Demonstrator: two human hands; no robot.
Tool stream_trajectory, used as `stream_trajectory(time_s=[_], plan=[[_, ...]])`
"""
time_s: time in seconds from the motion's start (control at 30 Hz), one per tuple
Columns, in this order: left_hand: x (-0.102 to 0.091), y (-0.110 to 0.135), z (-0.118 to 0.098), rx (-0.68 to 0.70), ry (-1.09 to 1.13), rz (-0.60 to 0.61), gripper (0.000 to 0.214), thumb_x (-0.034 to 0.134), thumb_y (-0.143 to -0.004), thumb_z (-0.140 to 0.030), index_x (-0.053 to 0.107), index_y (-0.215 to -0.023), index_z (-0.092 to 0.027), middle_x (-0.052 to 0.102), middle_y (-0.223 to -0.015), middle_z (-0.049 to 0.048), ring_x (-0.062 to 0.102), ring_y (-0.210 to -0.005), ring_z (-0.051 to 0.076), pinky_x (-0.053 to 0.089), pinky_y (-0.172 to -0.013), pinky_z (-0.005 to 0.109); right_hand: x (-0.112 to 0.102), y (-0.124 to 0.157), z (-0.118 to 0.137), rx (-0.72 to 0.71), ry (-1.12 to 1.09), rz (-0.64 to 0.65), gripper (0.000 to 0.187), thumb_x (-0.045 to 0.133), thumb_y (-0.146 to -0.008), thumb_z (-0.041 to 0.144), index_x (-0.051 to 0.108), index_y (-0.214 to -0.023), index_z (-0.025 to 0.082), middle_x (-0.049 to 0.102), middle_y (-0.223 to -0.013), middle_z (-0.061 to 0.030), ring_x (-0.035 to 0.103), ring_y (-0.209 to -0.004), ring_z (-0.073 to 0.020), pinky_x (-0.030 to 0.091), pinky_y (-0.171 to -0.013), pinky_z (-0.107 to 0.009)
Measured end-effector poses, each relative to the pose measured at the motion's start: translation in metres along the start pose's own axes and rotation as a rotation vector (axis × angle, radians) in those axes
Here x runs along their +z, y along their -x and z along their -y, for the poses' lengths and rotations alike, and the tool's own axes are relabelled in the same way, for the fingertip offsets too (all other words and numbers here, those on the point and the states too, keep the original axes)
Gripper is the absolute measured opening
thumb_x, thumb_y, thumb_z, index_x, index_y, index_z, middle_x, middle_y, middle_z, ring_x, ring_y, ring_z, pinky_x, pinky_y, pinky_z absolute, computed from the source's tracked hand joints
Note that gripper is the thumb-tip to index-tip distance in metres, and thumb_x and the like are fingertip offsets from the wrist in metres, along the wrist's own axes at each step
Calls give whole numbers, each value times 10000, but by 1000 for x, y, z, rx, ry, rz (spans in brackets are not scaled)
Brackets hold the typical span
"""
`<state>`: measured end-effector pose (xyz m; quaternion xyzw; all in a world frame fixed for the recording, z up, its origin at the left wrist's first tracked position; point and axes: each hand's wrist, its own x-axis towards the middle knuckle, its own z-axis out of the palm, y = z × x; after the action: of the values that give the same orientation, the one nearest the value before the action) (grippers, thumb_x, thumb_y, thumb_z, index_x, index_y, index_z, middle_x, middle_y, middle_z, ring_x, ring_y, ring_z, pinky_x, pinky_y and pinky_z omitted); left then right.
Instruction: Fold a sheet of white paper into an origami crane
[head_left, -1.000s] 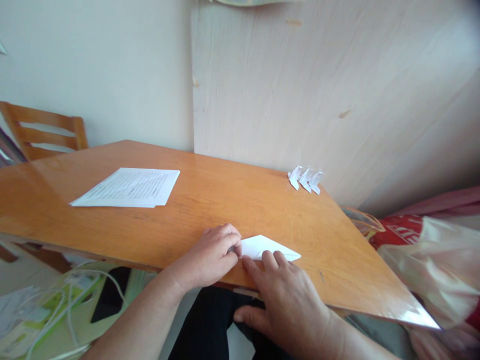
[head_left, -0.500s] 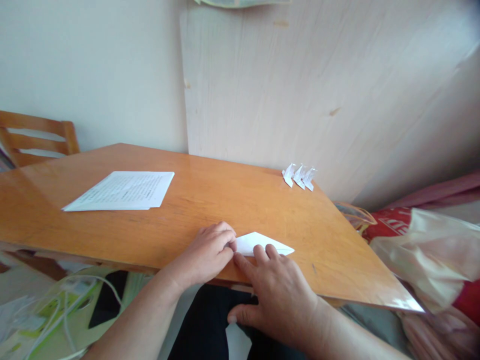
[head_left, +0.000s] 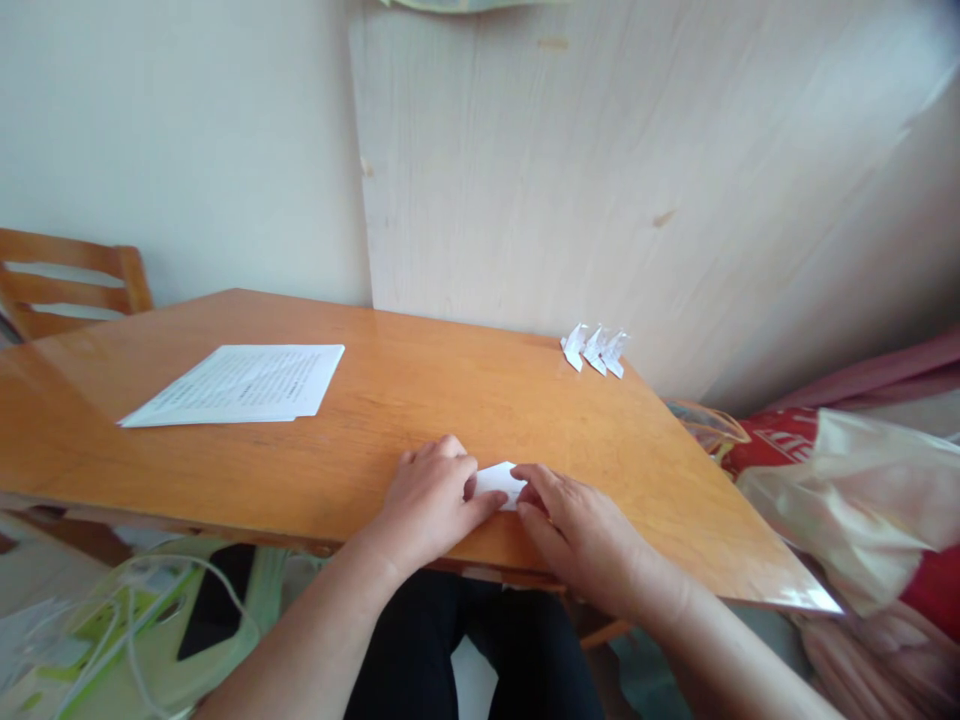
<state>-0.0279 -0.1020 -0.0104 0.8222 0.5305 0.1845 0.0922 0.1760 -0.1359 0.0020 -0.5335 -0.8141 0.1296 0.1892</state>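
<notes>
- Curling, your left hand (head_left: 435, 490) touches the folded paper (head_left: 496, 478) near the table's (head_left: 465, 385) edge.
- Your right hand (head_left: 581, 518) has curled at the paper's right end; whether either pinches, I cannot tell.
- Work seems shifted there.

Hand passage: over the table (head_left: 450, 390), between the paper stack (head_left: 247, 385) and the folded figures (head_left: 594, 351). Obstructions: left hand (head_left: 433, 492) and right hand (head_left: 577, 522) near the front edge; wall (head_left: 480, 190) behind.

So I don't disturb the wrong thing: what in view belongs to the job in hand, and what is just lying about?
Belongs:
folded white paper, between left hand and right hand
table beneath it
probably printed sheets and small folded pieces, though neither is touched

Apparently lying about:
chair
flat black object
pale bag
</notes>
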Motion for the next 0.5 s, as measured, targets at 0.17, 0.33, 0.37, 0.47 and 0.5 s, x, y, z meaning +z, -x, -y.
stream_trajectory(time_s=[0.17, 0.33, 0.37, 0.47, 0.5], plan=[[2, -2, 1, -1, -4, 10, 319, 676, -833, -511, 614, -732, -215, 597, -931, 31, 586, -919, 249, 351, -744, 351, 0, -5, -7, 51, -109, 35, 269, 455, -943, 169, 607, -1165, 171, 720, -993, -85, 666, -914, -218, 447, -827, -325], [1, -4, 6, 4, 27, 41, 252, 675, -824, -455, 617, -744, -224, 606, -955, 24, 586, -959, 253, 344, -758, 354, -3, -14, -20, 95, -237, 74, 193, 500, -928, 191, 635, -1066, 174, 711, -986, -74, 646, -912, -208, 445, -822, -318], [1, -4, 7, 6, 37, 44, 237, 670, -823, -445, 619, -745, -226, 609, -956, 21, 586, -961, 252, 345, -765, 356, -3, -16, -22, 105, -263, 86, 180, 511, -923, 194, 636, -1051, 175, 706, -988, -70, 640, -914, -204, 445, -816, -314], [2, -5, 9, 4, 42, 54, 181, 659, -810, -395, 626, -745, -229, 620, -957, 18, 590, -942, 244, 350, -766, 358, -4, -21, -29, 130, -327, 132, 138, 543, -904, 210, 635, -1003, 178, 683, -940, -45, 617, -867, -187, 442, -754, -295], [2, -5, 10, 1, 34, 57, 152, 649, -807, -365, 626, -744, -228, 623, -958, 20, 592, -931, 241, 351, -763, 358, -3, -23, -30, 139, -343, 148, 132, 554, -894, 212, 632, -995, 179, 672, -915, -35, 607, -841, -181, 437, -726, -287]])
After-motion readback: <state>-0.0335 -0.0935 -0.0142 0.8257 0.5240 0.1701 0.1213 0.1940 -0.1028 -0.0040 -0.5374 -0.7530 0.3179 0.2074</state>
